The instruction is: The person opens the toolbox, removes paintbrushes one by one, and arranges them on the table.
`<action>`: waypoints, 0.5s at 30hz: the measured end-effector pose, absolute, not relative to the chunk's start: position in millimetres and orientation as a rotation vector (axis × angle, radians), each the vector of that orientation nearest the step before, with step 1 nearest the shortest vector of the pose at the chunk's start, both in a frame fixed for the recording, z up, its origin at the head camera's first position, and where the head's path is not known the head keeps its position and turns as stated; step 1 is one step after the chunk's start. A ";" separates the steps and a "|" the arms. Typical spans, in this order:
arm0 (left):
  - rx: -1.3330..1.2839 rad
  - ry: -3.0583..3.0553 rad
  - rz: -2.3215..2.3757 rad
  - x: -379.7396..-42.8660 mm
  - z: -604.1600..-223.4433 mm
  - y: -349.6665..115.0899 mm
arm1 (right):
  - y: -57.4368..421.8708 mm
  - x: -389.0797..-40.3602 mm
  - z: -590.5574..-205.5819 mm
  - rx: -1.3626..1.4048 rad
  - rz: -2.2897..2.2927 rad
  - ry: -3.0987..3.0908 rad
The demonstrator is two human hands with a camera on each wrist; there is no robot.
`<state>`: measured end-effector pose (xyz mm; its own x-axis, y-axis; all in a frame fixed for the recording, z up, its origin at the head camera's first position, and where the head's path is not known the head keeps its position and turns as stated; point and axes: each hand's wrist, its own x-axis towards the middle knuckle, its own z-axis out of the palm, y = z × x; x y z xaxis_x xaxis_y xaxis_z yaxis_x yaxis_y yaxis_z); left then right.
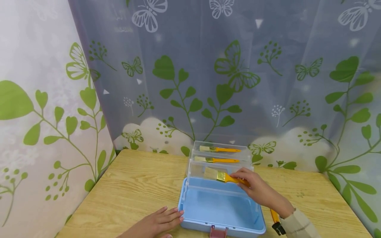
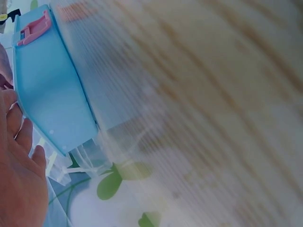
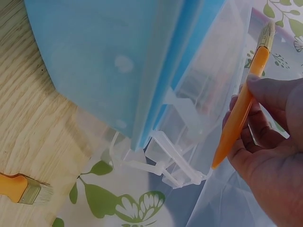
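My right hand pinches the orange handle of a wide paintbrush, its pale bristles pointing left. The brush is above the light-blue toolbox, in front of the lowest clear tray. In the right wrist view, thumb and fingers close round the handle of the same paintbrush. Two smaller paintbrushes, an upper one and a lower one, lie in the raised clear trays. My left hand lies with straight fingers against the box's left rim.
The box stands open on a wood-grain table, with a pink latch at its front. Another orange-handled brush lies on the table right of the box. A patterned curtain hangs behind the table.
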<state>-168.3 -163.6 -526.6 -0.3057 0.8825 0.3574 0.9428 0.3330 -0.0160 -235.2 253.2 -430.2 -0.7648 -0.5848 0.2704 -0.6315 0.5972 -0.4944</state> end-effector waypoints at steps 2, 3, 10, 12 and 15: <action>-1.631 -2.271 -0.280 -169.0 -527.1 -163.6 | 254.0 -234.9 -430.2 1.039 0.904 -2.742; -1.632 -2.253 -0.276 -169.4 -527.0 -163.5 | 254.4 -234.7 -430.3 1.036 0.911 -2.746; -1.641 -2.228 -0.280 -169.9 -527.6 -163.0 | 257.3 -233.8 -431.0 1.021 0.926 -2.758; -1.644 -2.234 -0.286 -169.9 -527.5 -163.0 | 258.0 -233.3 -430.6 1.015 0.925 -2.758; -1.644 -2.236 -0.294 -170.0 -527.5 -163.1 | 259.1 -232.8 -430.3 1.011 0.925 -2.749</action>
<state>-170.0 -163.1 -527.5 -0.2664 0.8789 0.3958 0.9513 0.3059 -0.0391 -232.8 259.1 -430.3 -0.7812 -0.5674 0.2604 -0.6093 0.6023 -0.5157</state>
